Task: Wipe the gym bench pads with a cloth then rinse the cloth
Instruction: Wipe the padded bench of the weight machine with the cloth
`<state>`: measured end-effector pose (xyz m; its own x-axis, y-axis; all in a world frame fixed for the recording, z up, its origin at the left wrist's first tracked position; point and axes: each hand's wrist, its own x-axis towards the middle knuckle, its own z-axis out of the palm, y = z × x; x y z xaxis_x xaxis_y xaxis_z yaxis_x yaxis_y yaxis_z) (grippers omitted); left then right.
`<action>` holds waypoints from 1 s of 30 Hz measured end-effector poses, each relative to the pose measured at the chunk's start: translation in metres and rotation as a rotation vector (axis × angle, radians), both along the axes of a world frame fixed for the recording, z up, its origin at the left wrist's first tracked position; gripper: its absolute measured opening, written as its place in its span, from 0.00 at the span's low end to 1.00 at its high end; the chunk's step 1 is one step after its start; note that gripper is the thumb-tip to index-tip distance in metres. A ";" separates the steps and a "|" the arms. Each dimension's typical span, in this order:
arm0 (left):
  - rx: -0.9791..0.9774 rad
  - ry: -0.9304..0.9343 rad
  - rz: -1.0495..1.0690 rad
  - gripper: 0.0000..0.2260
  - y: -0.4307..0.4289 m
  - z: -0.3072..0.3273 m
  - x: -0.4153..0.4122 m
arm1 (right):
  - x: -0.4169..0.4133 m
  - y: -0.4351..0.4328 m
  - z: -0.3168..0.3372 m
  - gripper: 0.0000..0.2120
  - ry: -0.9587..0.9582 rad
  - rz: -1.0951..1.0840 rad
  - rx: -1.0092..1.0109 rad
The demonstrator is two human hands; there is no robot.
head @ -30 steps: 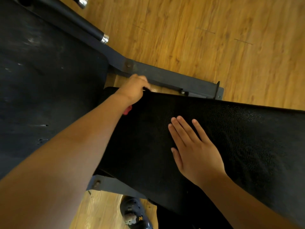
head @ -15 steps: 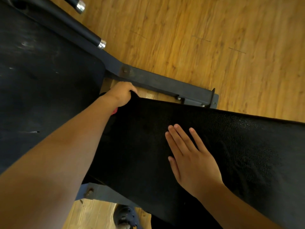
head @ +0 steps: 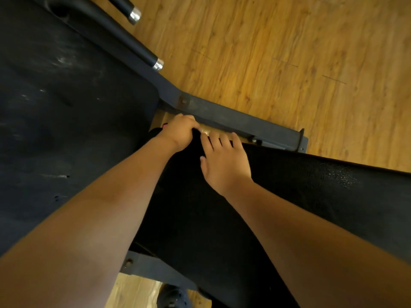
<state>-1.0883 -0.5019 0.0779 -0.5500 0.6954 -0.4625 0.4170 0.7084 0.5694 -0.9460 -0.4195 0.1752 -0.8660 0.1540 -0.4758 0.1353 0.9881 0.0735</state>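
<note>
1. A black textured bench pad [head: 300, 196] runs across the view from lower centre to the right edge.
2. The left hand [head: 181, 132] sits at the pad's far corner with its fingers curled over the edge. A sliver of pink cloth [head: 165, 125] pokes out beside it.
3. The right hand [head: 224, 158] lies flat on the pad just beside the left. Its straight fingers reach the far edge.
4. A second, scuffed dark pad [head: 66, 107] fills the left side.
5. A grey metal frame bar [head: 240, 122] runs behind both hands.
6. 2 black tubes [head: 142, 52] with chrome caps lie above the frame.
7. The wooden floor [head: 289, 52] fills the upper right.
8. A dark shoe [head: 171, 296] shows at the bottom edge.
</note>
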 end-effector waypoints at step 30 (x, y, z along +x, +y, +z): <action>-0.105 -0.042 0.292 0.13 -0.034 -0.009 -0.027 | -0.004 -0.003 -0.014 0.28 -0.008 -0.015 0.070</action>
